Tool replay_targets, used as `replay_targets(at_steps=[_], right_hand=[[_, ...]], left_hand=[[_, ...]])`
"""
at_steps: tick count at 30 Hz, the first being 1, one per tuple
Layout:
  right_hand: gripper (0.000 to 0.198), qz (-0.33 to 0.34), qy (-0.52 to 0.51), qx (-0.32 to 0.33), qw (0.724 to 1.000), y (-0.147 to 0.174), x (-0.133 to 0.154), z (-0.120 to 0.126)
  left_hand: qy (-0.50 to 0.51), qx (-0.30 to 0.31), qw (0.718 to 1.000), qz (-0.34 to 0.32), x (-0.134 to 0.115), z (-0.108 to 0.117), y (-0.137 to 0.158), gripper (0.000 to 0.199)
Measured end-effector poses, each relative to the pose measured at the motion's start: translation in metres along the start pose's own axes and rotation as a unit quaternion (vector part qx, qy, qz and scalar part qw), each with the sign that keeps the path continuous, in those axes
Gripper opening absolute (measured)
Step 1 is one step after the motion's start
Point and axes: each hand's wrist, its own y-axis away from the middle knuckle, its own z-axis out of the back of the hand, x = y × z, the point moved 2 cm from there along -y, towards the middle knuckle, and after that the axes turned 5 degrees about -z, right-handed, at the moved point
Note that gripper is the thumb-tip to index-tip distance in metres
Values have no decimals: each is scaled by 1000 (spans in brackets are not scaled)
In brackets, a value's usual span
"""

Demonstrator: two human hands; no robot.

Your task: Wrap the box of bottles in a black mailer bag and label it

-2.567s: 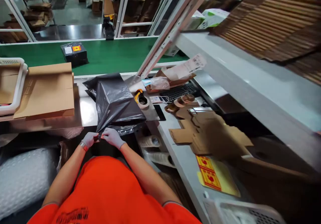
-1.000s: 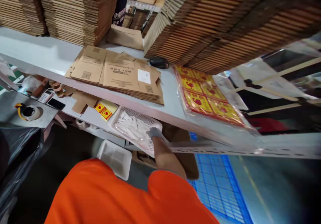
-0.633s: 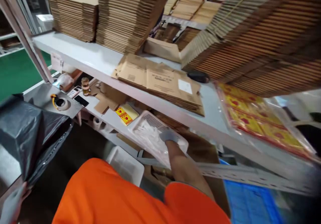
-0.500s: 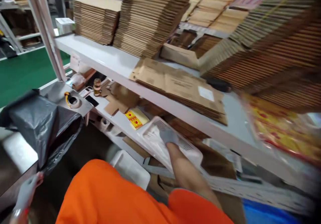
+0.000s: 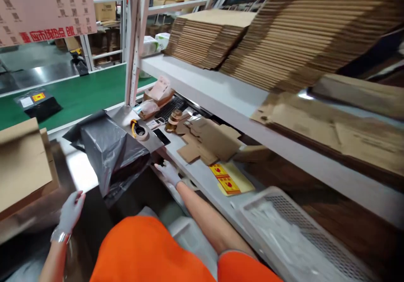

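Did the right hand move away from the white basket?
Yes. The right hand left the white basket and now sits near the black bag.

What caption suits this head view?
Gloved right hand reaches toward crumpled black plastic bag; gloved left hand hangs open beside it.

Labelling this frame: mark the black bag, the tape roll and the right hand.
black bag [image 5: 105, 149], head view, on its top face.
tape roll [image 5: 140, 130], head view, on its ring.
right hand [image 5: 168, 173], head view, on the gloved back.
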Motion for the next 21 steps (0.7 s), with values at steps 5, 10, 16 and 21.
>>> replay_targets(at_steps=[5,10,16,21], right_hand=[[71,-8,-14,42,999,-40,24,-34],[29,7,-11,147,989,-61,31,-31],[32,6,-24,253,967,-82,29,-14],[38,-3,-48,333,942,-99,24,-7]], left_hand=[[-56,-46,982,-177,-63,-7,-17,72],[-138,-13,916,-378,-135,-50,-61,78],[-271,119,853,-431,-223,-129,-132,81],[-332,263,778,-464,-233,-205,-177,88]])
